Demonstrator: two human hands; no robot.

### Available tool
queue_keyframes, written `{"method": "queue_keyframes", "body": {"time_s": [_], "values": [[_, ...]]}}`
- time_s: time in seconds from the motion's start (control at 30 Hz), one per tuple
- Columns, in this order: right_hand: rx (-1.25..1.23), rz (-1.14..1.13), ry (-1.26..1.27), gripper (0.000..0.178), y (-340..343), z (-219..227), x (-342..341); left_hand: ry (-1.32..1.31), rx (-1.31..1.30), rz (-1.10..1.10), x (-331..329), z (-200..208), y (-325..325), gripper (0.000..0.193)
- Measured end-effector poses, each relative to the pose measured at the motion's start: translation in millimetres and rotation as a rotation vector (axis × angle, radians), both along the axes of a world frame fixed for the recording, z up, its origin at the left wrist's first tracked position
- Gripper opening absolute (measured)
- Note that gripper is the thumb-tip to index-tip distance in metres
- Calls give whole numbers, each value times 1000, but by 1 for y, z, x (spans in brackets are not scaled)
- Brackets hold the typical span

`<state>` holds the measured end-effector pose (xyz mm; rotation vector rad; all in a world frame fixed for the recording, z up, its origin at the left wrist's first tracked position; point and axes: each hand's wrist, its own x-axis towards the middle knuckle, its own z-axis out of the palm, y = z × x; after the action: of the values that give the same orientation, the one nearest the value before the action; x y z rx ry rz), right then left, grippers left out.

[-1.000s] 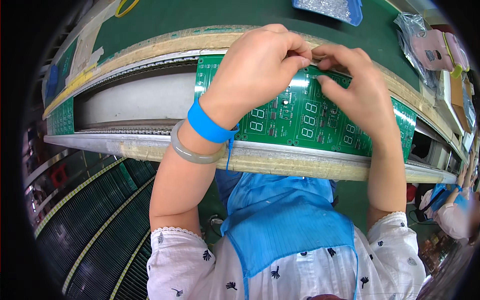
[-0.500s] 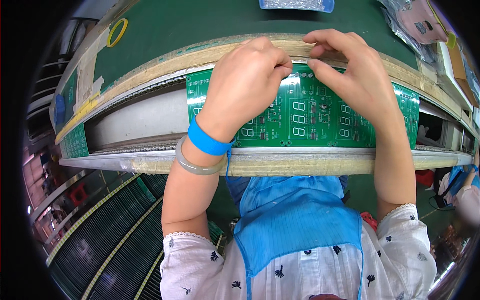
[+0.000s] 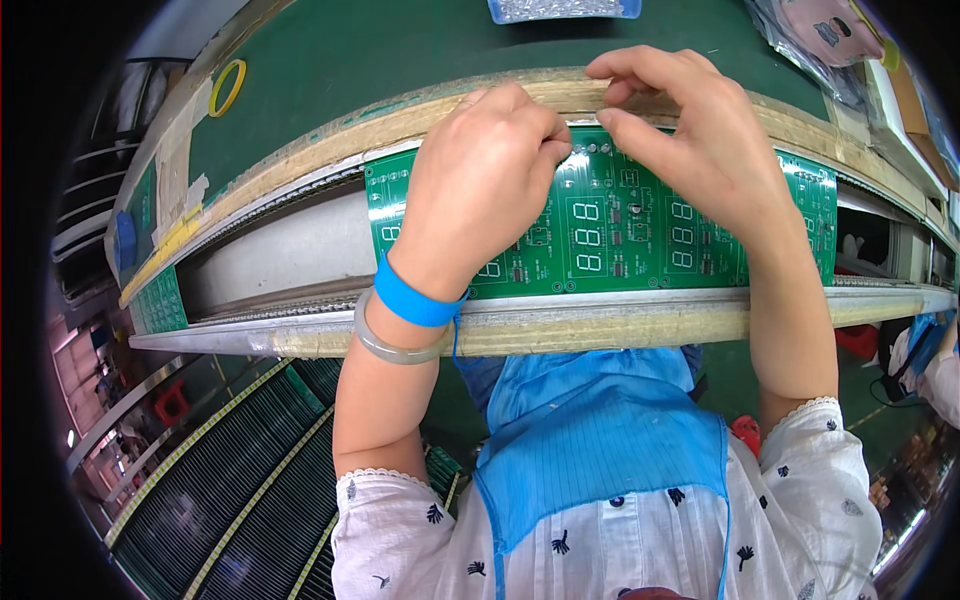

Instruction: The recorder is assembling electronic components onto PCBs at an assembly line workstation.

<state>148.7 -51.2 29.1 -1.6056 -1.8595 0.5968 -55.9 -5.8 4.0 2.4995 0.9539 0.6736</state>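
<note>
A long green circuit board (image 3: 632, 268) with white digit outlines and small dark chips lies across the conveyor track in front of me. My left hand (image 3: 480, 185) is over its left half, thumb and forefinger pinched together at the far edge. Whatever is in that pinch is too small or hidden to make out. My right hand (image 3: 715, 150) hovers above the right half, thumb and forefinger spread apart with no object visible between them. Between both hands, a short row of small clear parts (image 3: 590, 149) stands along the board's far edge.
A wooden-edged rail (image 3: 600, 325) runs along the track's near side. Beyond it are a blue bin (image 3: 565, 10) of clear parts, a yellow ring (image 3: 228, 88) and a plastic bag (image 3: 800, 60). Another board (image 3: 162, 300) sits at far left. Black racks (image 3: 190, 520) stand lower left.
The whole view has shifted slightly. Both hands keep nearly the same pose over the board, and the row of small parts between them shows a little more.
</note>
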Motion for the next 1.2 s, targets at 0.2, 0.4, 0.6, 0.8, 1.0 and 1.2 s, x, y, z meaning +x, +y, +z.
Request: {"method": "queue_keyframes", "body": {"time_s": [0.2,0.4,0.6,0.8,1.0,1.2], "values": [[114,-11,5,31,9,8,8,2,-56,13,1,2,-1,10],[113,-81,-14,19,27,45,5,-49,-97,35,0,9,2,12],[202,-23,-213,20,65,49,16,-141,131,114,20,39,43,16],[383,239,-222,14,99,24,31,91,356,115,48,23,108,11],[351,-37,-810,12,114,10,12,100,325,120,55,22,116,12],[373,-81,-606,14,114,15,19,-18,152,130,54,39,106,16]]}}
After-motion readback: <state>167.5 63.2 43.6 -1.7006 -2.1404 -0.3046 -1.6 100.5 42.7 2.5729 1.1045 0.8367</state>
